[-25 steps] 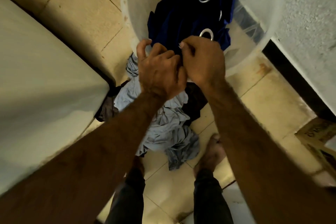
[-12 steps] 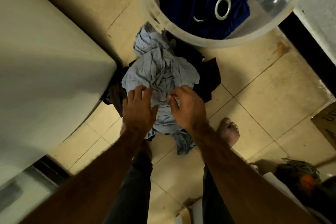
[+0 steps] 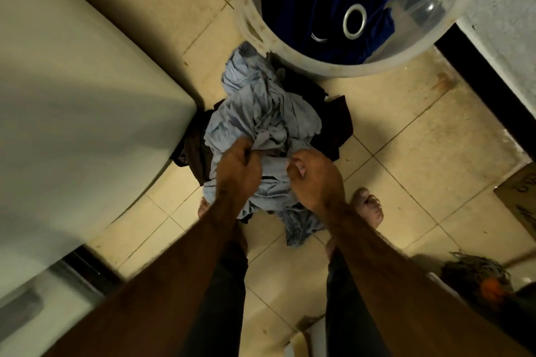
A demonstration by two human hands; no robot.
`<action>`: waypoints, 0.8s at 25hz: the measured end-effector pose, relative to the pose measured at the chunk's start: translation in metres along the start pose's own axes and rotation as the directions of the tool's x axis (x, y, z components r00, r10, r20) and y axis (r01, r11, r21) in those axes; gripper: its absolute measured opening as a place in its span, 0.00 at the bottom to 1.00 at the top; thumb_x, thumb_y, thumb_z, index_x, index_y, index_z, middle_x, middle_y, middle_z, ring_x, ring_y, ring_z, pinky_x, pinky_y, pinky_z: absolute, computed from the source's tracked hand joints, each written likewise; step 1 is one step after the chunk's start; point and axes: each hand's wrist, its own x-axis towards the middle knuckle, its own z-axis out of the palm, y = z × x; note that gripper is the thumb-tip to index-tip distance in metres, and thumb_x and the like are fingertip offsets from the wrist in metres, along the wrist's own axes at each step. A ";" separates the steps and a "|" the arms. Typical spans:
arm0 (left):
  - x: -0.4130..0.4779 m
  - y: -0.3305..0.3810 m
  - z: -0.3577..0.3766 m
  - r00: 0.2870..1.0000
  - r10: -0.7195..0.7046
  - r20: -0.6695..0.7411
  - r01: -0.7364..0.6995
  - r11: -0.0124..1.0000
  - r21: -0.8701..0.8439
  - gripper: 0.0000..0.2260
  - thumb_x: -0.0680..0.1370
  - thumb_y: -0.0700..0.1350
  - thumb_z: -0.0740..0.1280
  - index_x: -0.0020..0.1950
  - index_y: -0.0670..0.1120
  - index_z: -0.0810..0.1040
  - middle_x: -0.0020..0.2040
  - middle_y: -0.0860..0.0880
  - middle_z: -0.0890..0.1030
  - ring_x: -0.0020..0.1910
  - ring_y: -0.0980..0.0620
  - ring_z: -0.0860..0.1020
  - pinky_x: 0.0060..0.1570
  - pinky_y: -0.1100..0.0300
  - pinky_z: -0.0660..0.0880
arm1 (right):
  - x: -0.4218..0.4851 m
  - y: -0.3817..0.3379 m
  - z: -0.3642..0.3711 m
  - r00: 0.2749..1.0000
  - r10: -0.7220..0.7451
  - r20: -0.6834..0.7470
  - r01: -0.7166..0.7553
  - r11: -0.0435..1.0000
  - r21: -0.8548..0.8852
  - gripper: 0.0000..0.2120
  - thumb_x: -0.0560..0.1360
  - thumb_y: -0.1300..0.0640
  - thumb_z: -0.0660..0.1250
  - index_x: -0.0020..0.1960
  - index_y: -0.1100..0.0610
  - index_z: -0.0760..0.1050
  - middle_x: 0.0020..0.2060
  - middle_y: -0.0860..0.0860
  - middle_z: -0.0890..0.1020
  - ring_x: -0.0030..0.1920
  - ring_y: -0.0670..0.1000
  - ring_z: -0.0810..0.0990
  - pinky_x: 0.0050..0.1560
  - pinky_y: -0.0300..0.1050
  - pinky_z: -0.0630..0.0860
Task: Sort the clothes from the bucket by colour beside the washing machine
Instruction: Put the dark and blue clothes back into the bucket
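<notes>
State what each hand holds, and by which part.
Left hand grips a fold near the middle of the pale blue cloth; right hand looks curled over it, grip unclear.

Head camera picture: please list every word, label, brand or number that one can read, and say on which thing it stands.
Cardboard box at the right edge: dark printed letters, cut off by the frame and too blurred to read.
Washing machine: no text visible.
Bucket: no text visible.
Nothing else carries writing.

Crowded floor between machine and bucket.
Washing machine (image 3: 72,113) left, bucket (image 3: 327,65) ahead, clothes pile (image 3: 261,119) between; bare tiles (image 3: 406,136) right.
</notes>
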 end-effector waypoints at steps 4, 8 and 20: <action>-0.045 0.042 -0.004 0.998 -0.057 -0.011 0.049 0.922 -0.385 0.07 0.77 0.45 0.60 0.40 0.49 0.73 0.33 0.54 0.75 0.33 0.55 0.74 0.36 0.58 0.73 | -0.002 -0.024 -0.015 0.991 0.058 -0.116 -0.032 0.976 0.217 0.17 0.80 0.42 0.61 0.49 0.55 0.79 0.44 0.52 0.81 0.46 0.53 0.80 0.44 0.43 0.71; -0.072 0.068 -0.014 0.979 -0.199 -0.047 0.133 0.792 -0.596 0.07 0.81 0.41 0.59 0.47 0.45 0.76 0.42 0.54 0.79 0.41 0.63 0.79 0.44 0.65 0.76 | -0.005 -0.034 -0.039 0.978 0.194 -0.081 -0.144 0.899 0.414 0.22 0.80 0.38 0.59 0.61 0.52 0.81 0.55 0.51 0.84 0.56 0.52 0.82 0.59 0.52 0.80; -0.061 0.196 -0.090 0.981 0.179 -0.075 -0.188 0.780 -0.596 0.10 0.84 0.43 0.61 0.49 0.44 0.81 0.44 0.49 0.85 0.43 0.59 0.83 0.47 0.64 0.79 | -0.074 -0.100 -0.133 0.969 -0.242 -0.050 0.218 0.742 0.634 0.18 0.75 0.44 0.73 0.57 0.56 0.82 0.47 0.49 0.87 0.50 0.50 0.86 0.51 0.49 0.84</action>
